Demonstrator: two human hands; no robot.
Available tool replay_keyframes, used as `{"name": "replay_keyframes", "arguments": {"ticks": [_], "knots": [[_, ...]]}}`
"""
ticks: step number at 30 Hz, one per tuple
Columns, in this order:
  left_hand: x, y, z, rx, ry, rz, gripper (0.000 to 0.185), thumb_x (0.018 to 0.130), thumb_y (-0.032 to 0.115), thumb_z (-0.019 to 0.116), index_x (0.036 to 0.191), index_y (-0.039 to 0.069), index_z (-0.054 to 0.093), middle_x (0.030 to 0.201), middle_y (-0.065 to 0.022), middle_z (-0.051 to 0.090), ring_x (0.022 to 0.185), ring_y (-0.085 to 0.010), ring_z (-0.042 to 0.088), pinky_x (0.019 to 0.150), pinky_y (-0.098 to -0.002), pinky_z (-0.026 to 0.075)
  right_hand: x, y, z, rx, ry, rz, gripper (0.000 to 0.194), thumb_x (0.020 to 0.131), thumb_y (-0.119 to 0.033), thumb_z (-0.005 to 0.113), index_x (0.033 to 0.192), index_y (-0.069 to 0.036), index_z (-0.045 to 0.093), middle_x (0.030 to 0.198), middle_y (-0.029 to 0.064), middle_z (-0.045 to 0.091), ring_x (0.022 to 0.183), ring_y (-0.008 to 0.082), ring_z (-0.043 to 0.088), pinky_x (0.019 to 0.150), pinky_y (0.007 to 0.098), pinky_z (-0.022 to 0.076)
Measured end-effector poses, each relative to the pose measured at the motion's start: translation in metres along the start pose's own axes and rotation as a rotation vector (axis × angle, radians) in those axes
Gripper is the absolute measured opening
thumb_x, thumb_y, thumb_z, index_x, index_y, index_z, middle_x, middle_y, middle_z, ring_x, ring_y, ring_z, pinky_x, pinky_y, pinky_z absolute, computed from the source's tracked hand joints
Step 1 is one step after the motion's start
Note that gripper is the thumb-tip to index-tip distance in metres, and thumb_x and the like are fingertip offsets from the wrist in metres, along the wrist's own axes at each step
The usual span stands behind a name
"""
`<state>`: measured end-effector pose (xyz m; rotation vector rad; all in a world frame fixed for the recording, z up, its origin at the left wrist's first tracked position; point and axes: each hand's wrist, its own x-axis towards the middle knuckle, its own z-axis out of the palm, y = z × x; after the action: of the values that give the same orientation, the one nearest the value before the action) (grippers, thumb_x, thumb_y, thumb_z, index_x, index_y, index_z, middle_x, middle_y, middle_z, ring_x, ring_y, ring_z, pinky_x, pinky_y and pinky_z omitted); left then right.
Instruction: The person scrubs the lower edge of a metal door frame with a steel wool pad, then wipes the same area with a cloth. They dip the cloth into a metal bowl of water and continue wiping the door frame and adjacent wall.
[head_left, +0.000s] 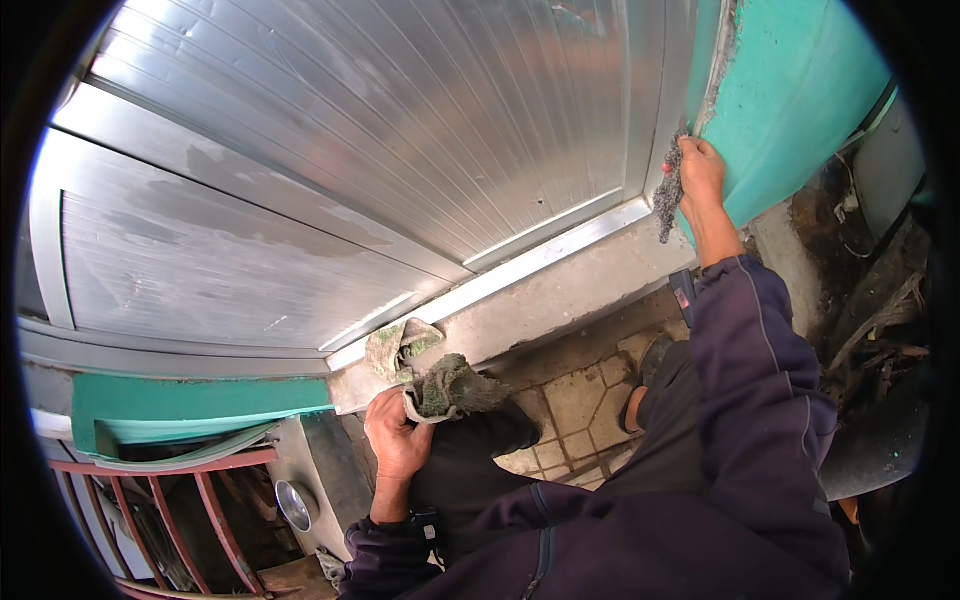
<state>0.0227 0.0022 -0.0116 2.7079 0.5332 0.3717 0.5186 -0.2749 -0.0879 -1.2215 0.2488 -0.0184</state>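
My right hand pinches a grey, shaggy scouring pad, probably steel wool. It is held against or close to the right edge of the aluminium door frame, beside the turquoise wall. Lower down, my left hand grips a worn cloth stained green and dark grey. A paler crumpled cloth rests on the sill just beyond it; whether the two pieces are joined I cannot tell. Before me stands the ribbed aluminium door, with a dull, wet-looking patch on its left part.
A concrete sill runs under the door, above a paved floor where my feet are. Down on the left are a red metal railing and a shiny metal bowl. Firewood-like sticks lie at the right.
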Motion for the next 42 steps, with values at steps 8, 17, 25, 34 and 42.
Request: {"name": "replay_keyframes", "arguments": {"ticks": [8, 17, 25, 34, 42], "knots": [[0.0013, 0.004, 0.001, -0.001, 0.029, 0.022, 0.03, 0.079, 0.022, 0.085, 0.104, 0.007, 0.08, 0.109, -0.0139, 0.08, 0.108, -0.0379, 0.073, 0.098, -0.0466, 0.054, -0.0005, -0.001, -0.0005, -0.067, -0.022, -0.077, 0.018, 0.105, -0.016, 0.069, 0.103, 0.002, 0.072, 0.088, 0.0053, 0.066, 0.068, 0.0149, 0.061, 0.055, 0.0329, 0.0571], [0.0012, 0.0041, 0.0029, 0.007, 0.022, 0.02, 0.03, 0.079, 0.022, 0.086, 0.105, 0.007, 0.08, 0.108, -0.0134, 0.08, 0.108, -0.037, 0.073, 0.098, -0.0467, 0.054, -0.0029, -0.0023, 0.0029, -0.043, -0.029, -0.076, 0.017, 0.107, -0.017, 0.068, 0.107, 0.0, 0.07, 0.088, 0.0055, 0.066, 0.065, 0.0168, 0.064, 0.057, 0.0348, 0.0558], [0.0026, 0.0058, 0.002, -0.008, 0.016, 0.017, 0.031, 0.079, 0.023, 0.085, 0.105, 0.007, 0.08, 0.109, -0.0135, 0.08, 0.108, -0.0377, 0.073, 0.098, -0.0472, 0.054, -0.0034, -0.0059, -0.0042, -0.149, -0.051, 0.015, 0.018, 0.107, -0.018, 0.069, 0.107, 0.0, 0.069, 0.087, 0.006, 0.065, 0.064, 0.0174, 0.066, 0.056, 0.0344, 0.0549], [0.0018, 0.0059, 0.0028, -0.004, 0.027, 0.014, 0.034, 0.078, 0.022, 0.085, 0.108, 0.007, 0.08, 0.111, -0.014, 0.08, 0.109, -0.0383, 0.072, 0.098, -0.0472, 0.054, -0.001, -0.007, -0.0017, -0.099, -0.089, -0.063, 0.018, 0.107, -0.018, 0.069, 0.109, 0.0, 0.068, 0.088, 0.0066, 0.065, 0.062, 0.0183, 0.066, 0.056, 0.0347, 0.0547], [0.0016, 0.0039, 0.002, -0.019, 0.026, 0.032, 0.034, 0.079, 0.025, 0.084, 0.107, 0.007, 0.08, 0.111, -0.0148, 0.079, 0.109, -0.039, 0.072, 0.099, -0.048, 0.054, -0.002, -0.0089, -0.0005, -0.055, -0.089, -0.047, 0.018, 0.107, -0.019, 0.068, 0.108, -0.001, 0.067, 0.087, 0.0068, 0.065, 0.062, 0.0188, 0.068, 0.056, 0.0349, 0.056]]}}
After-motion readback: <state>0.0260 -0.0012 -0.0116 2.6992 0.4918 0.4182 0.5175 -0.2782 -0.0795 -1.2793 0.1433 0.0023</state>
